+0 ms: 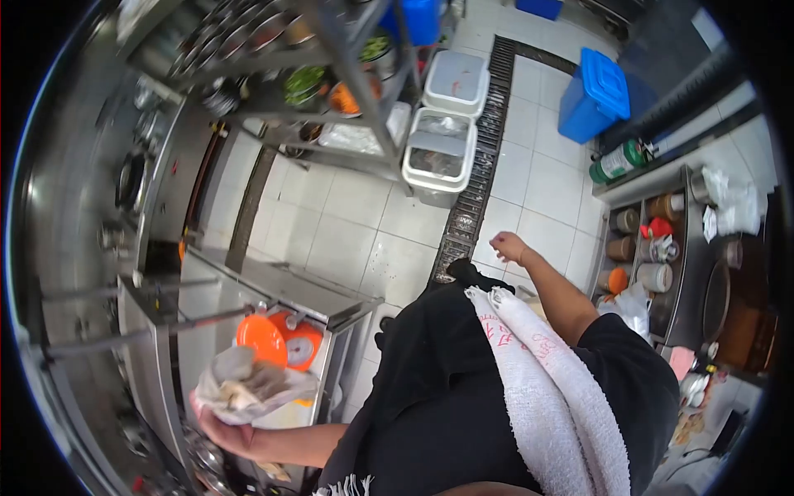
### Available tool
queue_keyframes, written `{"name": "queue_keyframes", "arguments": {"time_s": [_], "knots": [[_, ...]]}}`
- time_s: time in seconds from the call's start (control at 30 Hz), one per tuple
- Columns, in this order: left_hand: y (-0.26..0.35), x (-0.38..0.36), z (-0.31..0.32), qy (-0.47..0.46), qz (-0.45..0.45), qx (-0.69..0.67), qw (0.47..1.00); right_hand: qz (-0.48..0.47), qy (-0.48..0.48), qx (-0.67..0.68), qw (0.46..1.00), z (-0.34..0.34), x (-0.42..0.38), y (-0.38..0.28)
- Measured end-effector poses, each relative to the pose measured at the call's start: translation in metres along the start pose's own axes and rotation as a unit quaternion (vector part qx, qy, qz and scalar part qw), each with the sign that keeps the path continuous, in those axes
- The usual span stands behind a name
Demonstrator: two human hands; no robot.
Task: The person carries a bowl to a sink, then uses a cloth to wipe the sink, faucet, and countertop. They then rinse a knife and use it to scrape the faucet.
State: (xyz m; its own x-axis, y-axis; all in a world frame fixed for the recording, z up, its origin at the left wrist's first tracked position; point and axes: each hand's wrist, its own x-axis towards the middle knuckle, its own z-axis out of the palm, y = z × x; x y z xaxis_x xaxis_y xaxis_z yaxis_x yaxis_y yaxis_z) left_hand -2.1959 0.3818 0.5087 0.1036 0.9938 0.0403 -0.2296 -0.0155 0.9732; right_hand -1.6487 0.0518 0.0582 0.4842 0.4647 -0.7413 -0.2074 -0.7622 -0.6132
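My left hand (225,431) is wrapped around the side of a translucent plastic bag (248,387) with something pale and brownish inside. The bag is beside an orange kitchen scale (304,345), whose round orange pan (263,337) is partly covered by it. The scale stands on a steel counter. Over on the other side, my right hand (506,247) hangs above the tiled floor, fingers loosely bent and holding nothing. A white towel (542,376) with red lettering drapes over my black clothing.
Ahead is a steel rack (347,74) with bowls of vegetables. White lidded bins (438,157) flank a floor drain grate (488,140). A blue bin (594,95), a green cylinder (620,161) and a shelf of containers (641,248) line the right. Steel counters run along the left.
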Motion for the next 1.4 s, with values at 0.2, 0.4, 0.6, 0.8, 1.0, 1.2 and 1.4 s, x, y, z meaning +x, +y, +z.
{"name": "queue_keyframes", "arguments": {"time_s": [0.2,0.4,0.6,0.8,1.0,1.2,1.4], "knots": [[-0.091,0.027,0.262,-0.307,-0.153,0.059,0.938,-0.107,-0.086,0.17,0.976,-0.057,-0.035,-0.127],[-0.178,0.007,0.446,-0.494,-0.234,0.102,0.831,-0.116,-0.349,0.465,0.805,-0.096,-0.049,-0.23],[-0.279,0.018,0.575,-0.59,-0.287,0.057,0.753,-0.167,-0.268,0.57,0.759,-0.195,0.019,-0.26],[-0.401,0.034,0.719,-0.532,-0.376,0.027,0.758,-0.133,-0.046,0.604,0.784,-0.329,0.083,-0.305],[-0.469,0.0,0.914,-0.482,-0.474,-0.067,0.734,-0.259,0.2,0.472,0.819,-0.439,0.126,-0.355],[-0.509,0.025,1.069,-0.57,-0.379,0.003,0.729,-0.308,0.427,0.182,0.83,-0.545,0.185,-0.39],[-0.547,0.066,1.229,-0.557,-0.313,0.082,0.765,-0.349,0.392,0.153,0.837,-0.695,0.285,-0.438]]}}
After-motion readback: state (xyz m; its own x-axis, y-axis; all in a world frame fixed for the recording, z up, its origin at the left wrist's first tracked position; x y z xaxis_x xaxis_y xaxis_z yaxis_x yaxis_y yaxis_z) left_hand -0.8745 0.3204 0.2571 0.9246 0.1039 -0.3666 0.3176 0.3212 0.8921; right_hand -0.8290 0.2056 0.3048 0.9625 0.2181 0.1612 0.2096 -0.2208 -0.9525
